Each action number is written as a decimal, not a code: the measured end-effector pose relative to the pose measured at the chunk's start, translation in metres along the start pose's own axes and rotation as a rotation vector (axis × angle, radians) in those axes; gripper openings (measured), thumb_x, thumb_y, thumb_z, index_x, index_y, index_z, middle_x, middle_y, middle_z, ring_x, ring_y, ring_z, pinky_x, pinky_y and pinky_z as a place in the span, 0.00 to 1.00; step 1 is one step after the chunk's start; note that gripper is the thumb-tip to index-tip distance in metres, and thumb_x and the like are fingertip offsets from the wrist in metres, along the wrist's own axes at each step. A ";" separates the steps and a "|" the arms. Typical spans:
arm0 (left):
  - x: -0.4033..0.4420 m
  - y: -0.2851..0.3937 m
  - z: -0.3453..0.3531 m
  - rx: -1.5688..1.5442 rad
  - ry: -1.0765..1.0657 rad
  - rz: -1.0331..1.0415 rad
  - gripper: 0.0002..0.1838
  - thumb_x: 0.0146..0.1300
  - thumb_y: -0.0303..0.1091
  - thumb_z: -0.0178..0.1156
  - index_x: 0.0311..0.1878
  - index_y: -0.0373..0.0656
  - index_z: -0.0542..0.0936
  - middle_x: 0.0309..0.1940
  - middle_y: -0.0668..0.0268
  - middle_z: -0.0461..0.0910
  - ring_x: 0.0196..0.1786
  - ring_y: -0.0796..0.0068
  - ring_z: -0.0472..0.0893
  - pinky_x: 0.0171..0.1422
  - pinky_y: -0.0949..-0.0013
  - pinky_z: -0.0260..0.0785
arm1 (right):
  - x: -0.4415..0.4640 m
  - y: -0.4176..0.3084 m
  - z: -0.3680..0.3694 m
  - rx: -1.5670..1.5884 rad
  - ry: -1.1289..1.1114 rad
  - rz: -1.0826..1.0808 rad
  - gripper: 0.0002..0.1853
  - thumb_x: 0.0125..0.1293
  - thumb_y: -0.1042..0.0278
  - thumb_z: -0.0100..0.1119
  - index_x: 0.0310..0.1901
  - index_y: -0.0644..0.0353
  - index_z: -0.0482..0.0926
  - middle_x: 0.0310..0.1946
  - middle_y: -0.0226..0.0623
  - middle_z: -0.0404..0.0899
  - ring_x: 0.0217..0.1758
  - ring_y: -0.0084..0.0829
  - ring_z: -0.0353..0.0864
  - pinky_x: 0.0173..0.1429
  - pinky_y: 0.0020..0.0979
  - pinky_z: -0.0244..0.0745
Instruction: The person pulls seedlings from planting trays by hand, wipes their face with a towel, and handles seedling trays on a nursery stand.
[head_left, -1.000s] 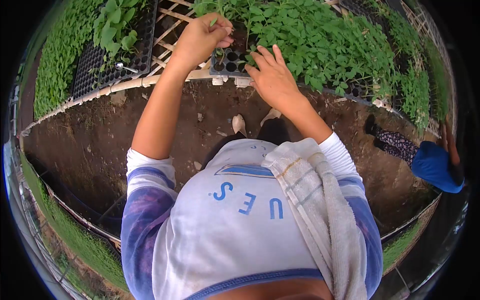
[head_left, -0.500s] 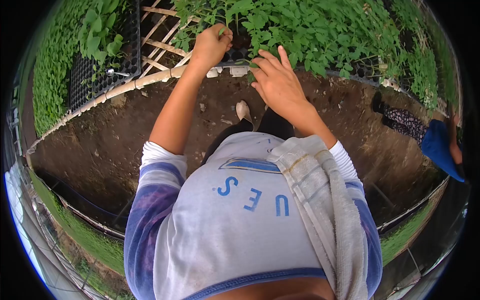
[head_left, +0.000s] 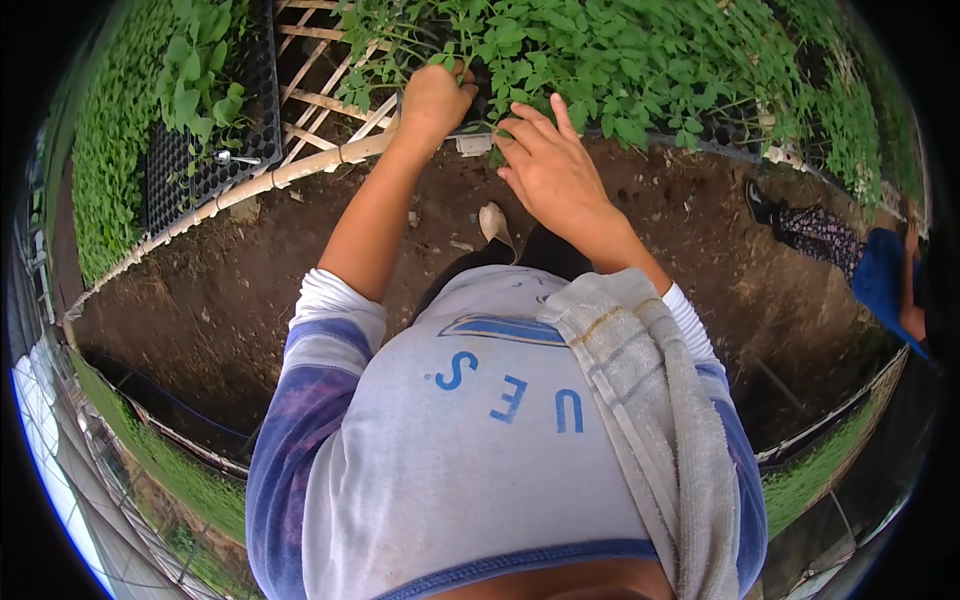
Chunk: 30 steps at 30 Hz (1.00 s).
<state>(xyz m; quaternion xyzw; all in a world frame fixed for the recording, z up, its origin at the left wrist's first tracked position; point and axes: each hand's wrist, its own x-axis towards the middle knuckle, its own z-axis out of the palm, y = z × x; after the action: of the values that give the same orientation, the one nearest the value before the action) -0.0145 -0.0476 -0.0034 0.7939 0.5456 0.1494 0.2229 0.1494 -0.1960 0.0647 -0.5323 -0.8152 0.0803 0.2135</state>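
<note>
My left hand (head_left: 437, 103) is closed at the near edge of the leafy green seedlings (head_left: 580, 60), fingers curled down over the dark seedling tray (head_left: 482, 105). Its fingertips are partly hidden, so what they grip does not show. To its right, my right hand (head_left: 555, 168) lies palm down against the front leaves, its fingers stretched and apart. A bit of green shows beside its fingertips.
A pale pole (head_left: 290, 170) edges the bench, with wooden lattice (head_left: 325, 100) behind it. On the left, a black cell tray (head_left: 262, 110) holds a silvery spoon-like object (head_left: 236, 158) and broad-leaved plants (head_left: 195, 75). Another person (head_left: 880, 265) is at the far right on the soil path (head_left: 680, 240).
My left hand has moved slightly right and down, its fingers now turned toward the tray. The right hand stays nearly in place. The view has shifted a little.
</note>
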 end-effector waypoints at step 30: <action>-0.037 0.023 -0.045 0.254 -0.273 -0.019 0.22 0.63 0.25 0.52 0.58 0.51 0.85 0.43 0.46 0.86 0.50 0.47 0.85 0.54 0.49 0.78 | 0.005 -0.006 -0.008 0.051 0.005 0.007 0.20 0.63 0.68 0.67 0.56 0.62 0.81 0.60 0.40 0.77 0.73 0.40 0.68 0.82 0.55 0.52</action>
<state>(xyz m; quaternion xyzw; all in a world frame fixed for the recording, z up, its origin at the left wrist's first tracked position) -0.0307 -0.0802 0.0472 0.8235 0.5320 -0.0318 0.1944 0.1464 -0.1944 0.0754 -0.5298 -0.8106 0.1004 0.2285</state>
